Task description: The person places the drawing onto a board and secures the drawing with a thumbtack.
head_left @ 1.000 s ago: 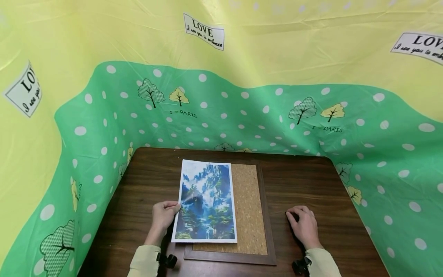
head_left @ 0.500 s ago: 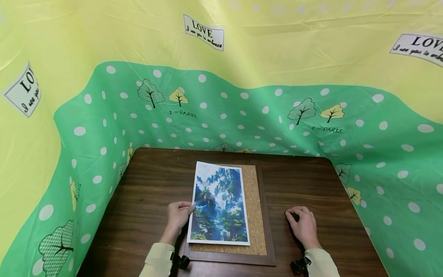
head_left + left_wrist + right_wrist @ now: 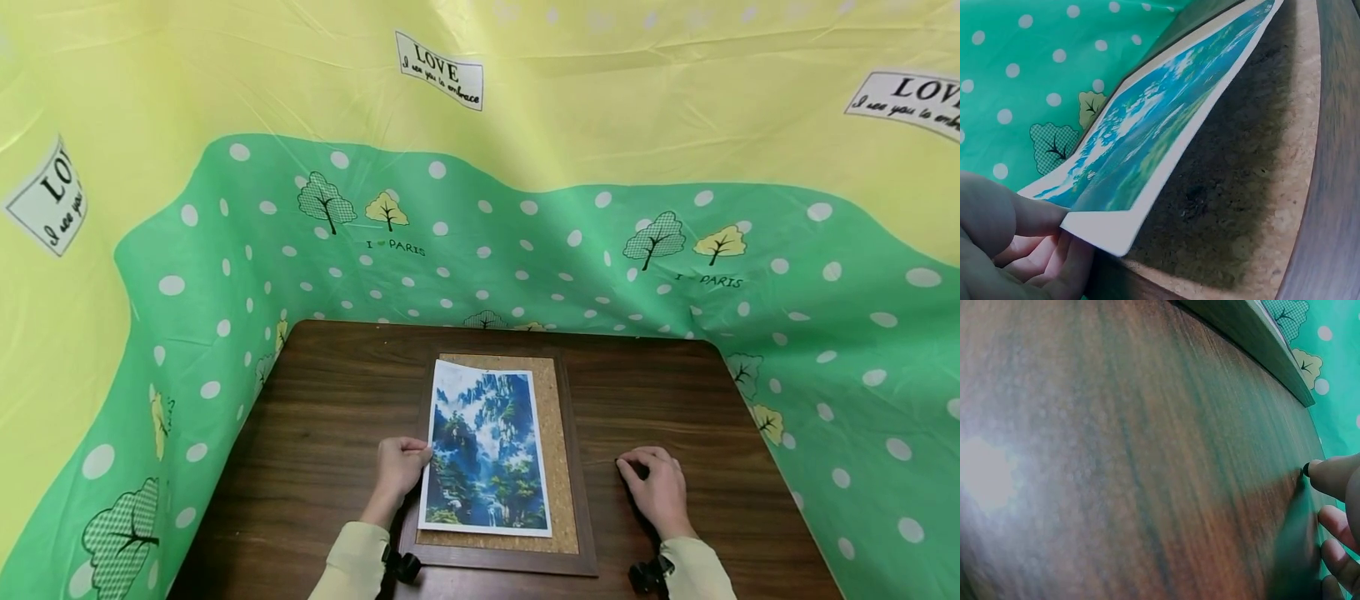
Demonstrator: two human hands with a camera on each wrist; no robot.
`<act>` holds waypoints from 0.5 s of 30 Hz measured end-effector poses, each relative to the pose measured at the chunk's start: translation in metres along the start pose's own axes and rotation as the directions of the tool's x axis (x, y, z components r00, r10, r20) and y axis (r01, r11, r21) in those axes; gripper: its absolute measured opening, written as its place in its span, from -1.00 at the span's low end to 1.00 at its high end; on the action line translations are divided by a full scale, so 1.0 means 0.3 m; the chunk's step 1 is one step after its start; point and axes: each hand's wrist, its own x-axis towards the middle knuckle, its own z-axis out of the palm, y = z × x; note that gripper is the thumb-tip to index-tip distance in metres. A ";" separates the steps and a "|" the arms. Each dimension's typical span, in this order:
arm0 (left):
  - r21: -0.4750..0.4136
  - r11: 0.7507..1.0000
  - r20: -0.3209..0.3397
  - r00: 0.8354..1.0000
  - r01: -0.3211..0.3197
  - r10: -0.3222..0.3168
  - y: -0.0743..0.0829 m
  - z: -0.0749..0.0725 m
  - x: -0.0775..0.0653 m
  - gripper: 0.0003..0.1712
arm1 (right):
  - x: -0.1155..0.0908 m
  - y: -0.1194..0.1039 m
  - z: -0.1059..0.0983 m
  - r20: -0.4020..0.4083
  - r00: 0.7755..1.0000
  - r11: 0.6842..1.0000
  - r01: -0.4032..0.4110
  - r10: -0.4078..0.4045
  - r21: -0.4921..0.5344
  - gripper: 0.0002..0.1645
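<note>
My left hand [image 3: 401, 467] pinches the left edge of a printed landscape picture [image 3: 487, 454], blue mountains and a waterfall with a white border. The sheet lies over a framed cork board [image 3: 558, 417], leaving a cork strip bare on its right. In the left wrist view, the near corner of the picture [image 3: 1116, 181] is raised and casts a shadow on the cork [image 3: 1235, 206]. My right hand [image 3: 656, 487] rests on the table right of the board, fingers curled. At its fingertips shows a small black object [image 3: 1307, 469], its kind too small to tell.
The dark wood table [image 3: 322, 400] extends on both sides of the board. Its brown frame [image 3: 581, 508] stands slightly above the tabletop. A green and yellow printed curtain [image 3: 510, 233] closes off the back and sides.
My left hand has carried the picture rightward and slightly nearer, from overhanging the board's left side to lying over the cork. The right hand has stayed in place.
</note>
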 end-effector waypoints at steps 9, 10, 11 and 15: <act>0.214 0.972 0.001 0.995 -0.096 0.098 0.004 0.015 0.011 -0.93 | 0.003 0.008 0.005 0.007 1.000 1.000 -0.008 0.008 -0.008 -0.93; 0.240 0.965 -0.003 0.994 -0.105 0.109 0.005 0.018 0.013 -0.92 | 0.003 0.009 0.005 0.009 1.000 1.000 -0.010 0.010 -0.007 -0.93; 0.265 0.958 -0.007 0.994 -0.108 0.114 0.007 0.020 0.014 -0.91 | 0.003 0.009 0.004 0.010 1.000 1.000 -0.012 0.012 -0.006 -0.93; 0.325 0.935 -0.023 0.987 -0.140 0.156 0.013 0.033 0.021 -0.88 | 0.003 0.009 0.005 0.016 1.000 1.000 -0.014 0.014 -0.004 -0.94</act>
